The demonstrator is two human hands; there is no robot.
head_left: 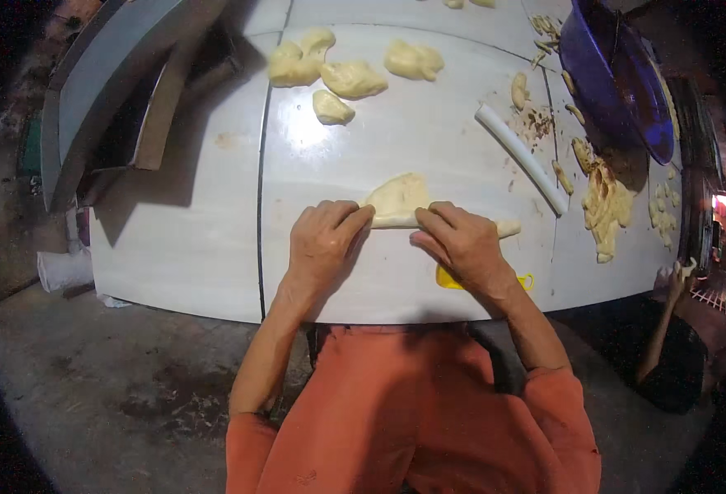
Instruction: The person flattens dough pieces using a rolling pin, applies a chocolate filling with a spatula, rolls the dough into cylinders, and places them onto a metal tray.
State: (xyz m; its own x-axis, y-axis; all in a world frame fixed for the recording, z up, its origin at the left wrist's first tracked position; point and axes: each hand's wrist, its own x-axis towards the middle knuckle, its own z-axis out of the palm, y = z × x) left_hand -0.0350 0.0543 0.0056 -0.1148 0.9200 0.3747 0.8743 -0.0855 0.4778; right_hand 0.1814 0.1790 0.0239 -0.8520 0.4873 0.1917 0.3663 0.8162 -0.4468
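Note:
A flattened piece of pale yellow dough (397,195) lies on the white table in front of me, its near edge curled into a roll. My left hand (324,243) pinches the left end of that rolled edge, thumb and fingers closed. Gripping the same edge farther right is my right hand (464,245), also closed. A thin tail of dough sticks out past its right side. Partly hidden under my right wrist is a yellow plastic tool (448,278) with a looped handle. A white rod (521,158) lies slantwise beyond my right hand.
Several dough lumps (354,80) sit farther back on the table (206,272). To the right are a tilted purple basin (581,74), a spread of dough with brown smears (606,210) and small dough pieces. A box-like panel (153,115) stands left. Another person's arm (663,329) shows at right.

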